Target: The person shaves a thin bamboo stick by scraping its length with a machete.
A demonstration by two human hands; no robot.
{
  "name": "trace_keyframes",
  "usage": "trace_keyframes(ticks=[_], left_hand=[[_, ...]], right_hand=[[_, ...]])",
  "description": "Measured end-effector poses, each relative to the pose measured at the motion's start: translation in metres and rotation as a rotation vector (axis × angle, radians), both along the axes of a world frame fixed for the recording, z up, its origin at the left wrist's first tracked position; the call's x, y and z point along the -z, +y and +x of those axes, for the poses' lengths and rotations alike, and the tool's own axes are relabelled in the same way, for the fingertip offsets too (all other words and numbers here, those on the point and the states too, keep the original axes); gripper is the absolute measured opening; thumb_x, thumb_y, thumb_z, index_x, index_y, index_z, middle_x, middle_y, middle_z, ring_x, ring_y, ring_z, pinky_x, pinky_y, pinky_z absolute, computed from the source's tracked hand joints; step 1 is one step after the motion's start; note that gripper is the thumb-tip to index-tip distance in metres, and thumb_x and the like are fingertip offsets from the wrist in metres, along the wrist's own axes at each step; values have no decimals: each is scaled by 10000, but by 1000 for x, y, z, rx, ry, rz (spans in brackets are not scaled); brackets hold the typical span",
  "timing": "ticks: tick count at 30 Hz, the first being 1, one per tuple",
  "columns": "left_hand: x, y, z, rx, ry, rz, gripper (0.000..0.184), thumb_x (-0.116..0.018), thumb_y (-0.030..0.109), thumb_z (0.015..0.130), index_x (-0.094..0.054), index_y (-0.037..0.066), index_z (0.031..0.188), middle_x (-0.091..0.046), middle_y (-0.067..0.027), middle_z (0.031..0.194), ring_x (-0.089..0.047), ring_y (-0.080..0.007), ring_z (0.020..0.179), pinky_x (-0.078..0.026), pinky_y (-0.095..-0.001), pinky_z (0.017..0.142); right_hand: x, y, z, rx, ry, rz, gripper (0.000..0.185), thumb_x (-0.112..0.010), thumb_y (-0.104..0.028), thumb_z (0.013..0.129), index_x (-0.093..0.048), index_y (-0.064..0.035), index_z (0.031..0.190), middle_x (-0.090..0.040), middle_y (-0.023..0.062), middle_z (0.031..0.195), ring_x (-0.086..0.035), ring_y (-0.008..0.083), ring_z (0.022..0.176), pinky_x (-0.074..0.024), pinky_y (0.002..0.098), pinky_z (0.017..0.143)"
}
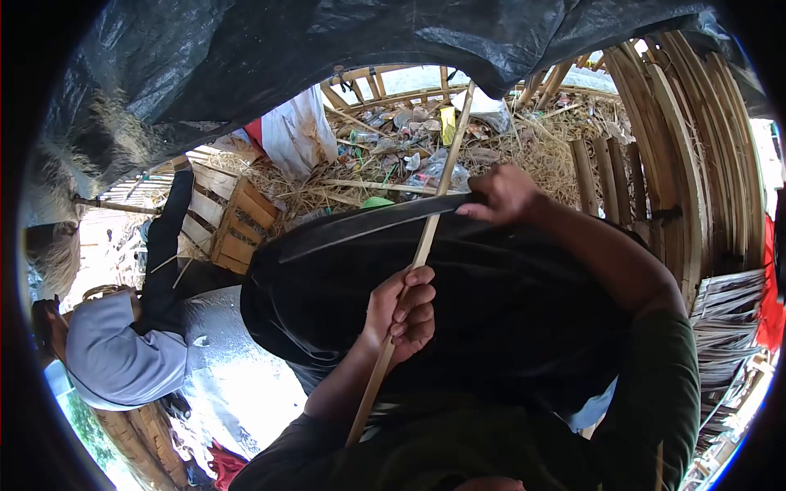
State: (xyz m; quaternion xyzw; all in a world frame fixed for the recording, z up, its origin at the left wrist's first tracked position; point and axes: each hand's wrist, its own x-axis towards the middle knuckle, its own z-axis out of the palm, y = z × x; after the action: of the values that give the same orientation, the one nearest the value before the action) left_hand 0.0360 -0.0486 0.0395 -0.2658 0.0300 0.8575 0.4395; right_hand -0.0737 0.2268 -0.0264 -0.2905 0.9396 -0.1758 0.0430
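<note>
A long thin bamboo strip (426, 237) runs diagonally from near my chest up toward the littered ground. My left hand (399, 315) is wrapped round its lower part. Higher up and to the right, my right hand (501, 195) is closed on the end of a large curved dark blade (368, 224). The blade lies across the strip above my left hand, its other end reaching down to the left. Black cloth (483, 295) spreads over my lap beneath both hands.
Another person (123, 352) in grey sits at the left. A wooden crate (246, 225) stands near them. Tall bamboo slats (696, 147) lean at the right. Straw and litter (409, 151) cover the ground ahead, and a dark tarp (286, 49) hangs above.
</note>
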Motion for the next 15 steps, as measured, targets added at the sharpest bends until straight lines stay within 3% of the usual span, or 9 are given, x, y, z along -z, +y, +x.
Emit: trace_keyframes(ticks=[2, 3, 5, 8, 10, 11, 14, 15], left_hand=[[-4, -1, 3, 12, -8, 26, 305, -304, 218, 1078, -466, 154, 828, -318, 74, 469, -228, -26, 293, -204, -163, 258], [-6, -1, 5, 10, -13, 44, 307, -299, 215, 1078, -466, 153, 828, -318, 74, 469, -228, -26, 294, -205, -163, 257], [-2, 1, 7, 6, -7, 71, 309, -295, 213, 1077, -464, 151, 826, -320, 72, 471, -231, -28, 295, -205, -166, 258], [4, 0, 2, -16, -22, 95, 308, -291, 209, 1076, -462, 146, 828, -321, 70, 473, -234, -32, 297, -204, -169, 259], [5, 0, 2, -34, -46, 110, 307, -290, 207, 1076, -462, 143, 830, -322, 68, 474, -236, -35, 298, -204, -170, 259], [4, 0, 2, -36, -57, 119, 307, -289, 207, 1076, -463, 141, 832, -322, 67, 473, -238, -37, 298, -205, -171, 259], [3, -1, 3, -37, -65, 169, 307, -282, 206, 1076, -465, 138, 839, -323, 62, 473, -245, -38, 300, -216, -171, 258], [4, -1, 3, -42, -64, 193, 307, -279, 205, 1076, -466, 137, 842, -323, 60, 472, -247, -38, 300, -221, -172, 257]], right_hand=[[15, 19, -24, 100, -81, 45, 589, -588, -587, 933, -634, -60, 675, -624, 155, 594, -649, 323, 560, -507, 454, 511], [6, 23, -35, 329, -253, 136, 617, -574, -591, 940, -645, -40, 673, -624, 166, 600, -664, 321, 584, -513, 456, 527], [59, 61, -33, 352, 390, 228, 562, -603, -583, 929, -676, -46, 780, -626, 152, 601, -647, 250, 560, -492, 434, 500], [55, 70, -37, 404, -94, 89, 486, -606, -507, 954, -682, -44, 825, -604, 148, 600, -606, 271, 523, -475, 439, 509], [41, 38, -18, 243, -253, -14, 446, -606, -466, 961, -678, -47, 827, -596, 149, 606, -597, 301, 524, -476, 445, 526], [26, 24, -12, 137, -198, -59, 427, -602, -442, 958, -676, -42, 828, -600, 153, 610, -601, 332, 538, -484, 450, 549], [40, 30, -30, -43, -100, -87, 528, -595, -552, 931, -681, -37, 849, -620, 139, 596, -646, 362, 595, -525, 480, 611], [42, 35, -31, 15, -132, -178, 529, -603, -557, 929, -679, -41, 841, -610, 144, 584, -638, 364, 579, -519, 468, 572]])
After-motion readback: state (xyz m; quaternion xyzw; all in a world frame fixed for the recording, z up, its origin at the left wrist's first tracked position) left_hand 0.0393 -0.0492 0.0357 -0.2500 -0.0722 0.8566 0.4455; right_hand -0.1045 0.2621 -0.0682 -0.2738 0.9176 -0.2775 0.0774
